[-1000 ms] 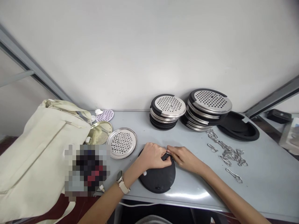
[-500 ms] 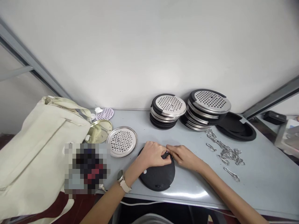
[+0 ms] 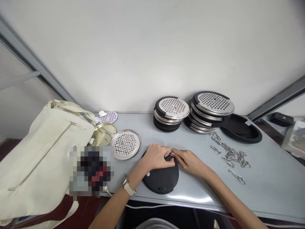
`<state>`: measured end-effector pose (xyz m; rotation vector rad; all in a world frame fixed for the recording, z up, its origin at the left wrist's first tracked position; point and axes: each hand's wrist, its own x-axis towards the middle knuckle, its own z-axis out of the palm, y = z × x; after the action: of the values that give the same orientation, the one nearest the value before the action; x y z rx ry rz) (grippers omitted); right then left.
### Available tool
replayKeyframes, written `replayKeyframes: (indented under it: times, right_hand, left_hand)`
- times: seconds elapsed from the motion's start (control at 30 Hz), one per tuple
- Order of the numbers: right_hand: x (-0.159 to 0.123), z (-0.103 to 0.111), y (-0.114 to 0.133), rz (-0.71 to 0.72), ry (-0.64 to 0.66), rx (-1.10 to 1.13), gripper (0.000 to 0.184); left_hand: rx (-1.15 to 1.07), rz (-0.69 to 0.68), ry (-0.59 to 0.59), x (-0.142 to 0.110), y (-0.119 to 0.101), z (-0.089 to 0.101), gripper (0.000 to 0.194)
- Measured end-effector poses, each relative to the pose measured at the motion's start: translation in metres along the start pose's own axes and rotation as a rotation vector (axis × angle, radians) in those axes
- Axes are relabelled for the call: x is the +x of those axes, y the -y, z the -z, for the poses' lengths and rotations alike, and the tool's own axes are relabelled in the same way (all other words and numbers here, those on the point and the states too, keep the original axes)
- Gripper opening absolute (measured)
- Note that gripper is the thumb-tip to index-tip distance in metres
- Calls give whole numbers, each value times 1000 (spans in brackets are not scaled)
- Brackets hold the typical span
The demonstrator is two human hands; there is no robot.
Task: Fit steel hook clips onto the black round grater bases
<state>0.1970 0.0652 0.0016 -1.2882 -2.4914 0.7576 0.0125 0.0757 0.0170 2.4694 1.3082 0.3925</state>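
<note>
A black round disc (image 3: 163, 179) lies flat on the grey table (image 3: 262, 181) near its front edge. My left hand (image 3: 156, 157) rests on the disc's far rim, fingers curled and pinched at a small tab there. My right hand (image 3: 187, 160) meets it from the right, its fingertips pinched on a small metal clip (image 3: 171, 154) at the same spot. A watch sits on my left wrist.
A perforated steel disc (image 3: 125, 144) and a gold lid (image 3: 103, 134) lie to the left beside a cream bag (image 3: 40, 159). Two stacks of steel-and-black discs (image 3: 171, 114) (image 3: 211, 111) stand at the back, black rings (image 3: 243, 128) to their right. Loose metal clips (image 3: 230, 154) lie on the right.
Both hands stay at the disc's far rim with only slight finger shifts. The view has shifted a little.
</note>
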Motion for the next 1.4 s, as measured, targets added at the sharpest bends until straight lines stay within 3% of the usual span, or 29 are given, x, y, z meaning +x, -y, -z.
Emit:
replayKeyframes:
  times: [0.23, 0.43, 0.53, 0.87, 0.97, 1.07, 1.2, 1.27, 1.4]
  right_hand:
    - [-8, 4, -4, -19, -71, 20, 26]
    - [-30, 12, -34, -252, -245, -33, 25]
    - [-33, 12, -40, -301, -305, -87, 24]
    - [-32, 15, -37, -319, -384, -19, 22]
    - [-31, 20, -27, -329, -433, 130, 23]
    - [-23, 19, -10, -337, -569, 323, 27]
    - [-3, 3, 15, -261, -544, 352, 31]
    - [5, -7, 23, -215, -470, 342, 33]
    - [7, -17, 20, -210, -379, 206, 30]
  left_hand:
    - [3, 15, -6, -1, 2, 2, 26]
    - [29, -49, -44, -2, 3, 2, 25]
    - [48, -88, -46, -3, 3, 2, 24]
    - [94, -153, -5, -6, 0, 5, 18]
    - [93, -153, 5, -6, 0, 6, 18]
    - [86, -151, 11, -6, 0, 6, 18]
    - [73, -153, 8, -6, 1, 4, 17]
    - [54, -161, 8, -6, 2, 3, 17]
    - [37, -174, 9, -6, 4, 3, 17]
